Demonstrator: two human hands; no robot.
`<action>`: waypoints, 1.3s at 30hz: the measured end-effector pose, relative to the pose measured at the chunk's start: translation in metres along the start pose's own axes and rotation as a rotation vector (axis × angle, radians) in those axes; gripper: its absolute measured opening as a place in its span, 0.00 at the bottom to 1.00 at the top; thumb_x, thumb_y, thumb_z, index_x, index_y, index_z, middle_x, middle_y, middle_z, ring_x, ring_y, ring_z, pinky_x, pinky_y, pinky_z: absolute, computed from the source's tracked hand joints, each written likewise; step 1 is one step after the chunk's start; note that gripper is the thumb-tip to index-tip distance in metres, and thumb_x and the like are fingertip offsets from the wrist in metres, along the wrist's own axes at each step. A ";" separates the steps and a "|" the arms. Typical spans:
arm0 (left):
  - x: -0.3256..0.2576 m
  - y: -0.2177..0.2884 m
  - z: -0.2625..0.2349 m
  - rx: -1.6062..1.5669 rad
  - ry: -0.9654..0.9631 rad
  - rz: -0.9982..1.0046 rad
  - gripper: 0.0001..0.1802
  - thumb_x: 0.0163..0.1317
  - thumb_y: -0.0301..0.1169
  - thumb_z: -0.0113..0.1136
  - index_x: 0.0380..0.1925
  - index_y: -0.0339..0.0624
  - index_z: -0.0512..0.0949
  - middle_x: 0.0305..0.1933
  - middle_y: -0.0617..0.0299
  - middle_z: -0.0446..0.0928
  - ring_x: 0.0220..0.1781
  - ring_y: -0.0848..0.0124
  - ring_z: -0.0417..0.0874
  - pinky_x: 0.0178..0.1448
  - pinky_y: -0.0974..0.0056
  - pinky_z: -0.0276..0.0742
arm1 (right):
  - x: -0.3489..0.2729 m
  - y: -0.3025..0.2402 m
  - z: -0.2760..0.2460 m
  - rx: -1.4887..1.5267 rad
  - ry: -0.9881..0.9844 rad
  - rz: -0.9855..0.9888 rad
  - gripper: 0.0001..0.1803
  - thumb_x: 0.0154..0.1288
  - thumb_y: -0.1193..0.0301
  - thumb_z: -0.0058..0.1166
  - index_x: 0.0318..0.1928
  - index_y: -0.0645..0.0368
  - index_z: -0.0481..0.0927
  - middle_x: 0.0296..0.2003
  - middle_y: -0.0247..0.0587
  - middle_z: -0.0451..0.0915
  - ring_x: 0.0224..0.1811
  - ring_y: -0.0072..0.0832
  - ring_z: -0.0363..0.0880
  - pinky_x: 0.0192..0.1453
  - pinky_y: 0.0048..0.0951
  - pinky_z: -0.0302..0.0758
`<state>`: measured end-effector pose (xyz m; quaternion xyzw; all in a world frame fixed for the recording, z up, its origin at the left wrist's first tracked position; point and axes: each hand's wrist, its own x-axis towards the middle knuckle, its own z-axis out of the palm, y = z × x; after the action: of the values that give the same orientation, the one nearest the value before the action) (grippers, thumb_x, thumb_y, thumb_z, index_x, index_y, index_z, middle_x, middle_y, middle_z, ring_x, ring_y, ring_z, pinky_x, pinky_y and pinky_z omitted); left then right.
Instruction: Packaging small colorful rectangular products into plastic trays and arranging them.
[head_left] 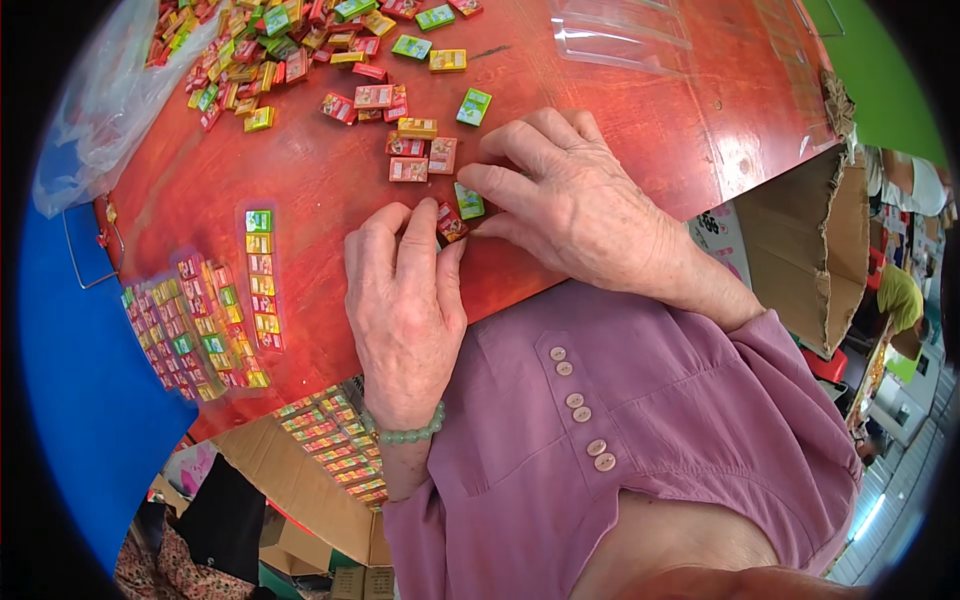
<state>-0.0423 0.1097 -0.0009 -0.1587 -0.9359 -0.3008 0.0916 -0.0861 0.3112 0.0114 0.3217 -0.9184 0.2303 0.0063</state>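
Observation:
At the near edge of the red table, my left hand (405,305) has its index finger and thumb closed on a small red box (452,223). My right hand (570,200) curls in from the right, its index finger and thumb on either side of a small green box (469,201) that touches the red one. Just beyond my fingertips lie a pinkish-red box (442,156), another red box (408,170) and a yellow box (417,128). A green box (474,107) lies apart, above my right hand.
A large heap of small boxes (290,60) covers the far left beside a clear plastic bag (125,110). Filled strips of boxes (264,280) lie at left. Clear plastic trays (620,35) sit at the far right. Below the table, a carton (335,440) holds filled packs; another carton (800,250) stands right.

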 end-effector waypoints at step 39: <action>-0.004 0.009 0.020 -0.040 0.126 0.034 0.13 0.62 0.26 0.61 0.45 0.34 0.74 0.45 0.52 0.69 0.47 0.54 0.73 0.53 0.51 0.74 | -0.001 0.013 -0.007 0.146 0.012 -0.047 0.19 0.56 0.76 0.69 0.49 0.64 0.82 0.41 0.49 0.76 0.44 0.46 0.79 0.46 0.43 0.78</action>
<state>-0.0366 0.1271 -0.0134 -0.1571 -0.9192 -0.3275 0.1520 -0.0941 0.3242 0.0118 0.3414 -0.8913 0.2982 -0.0063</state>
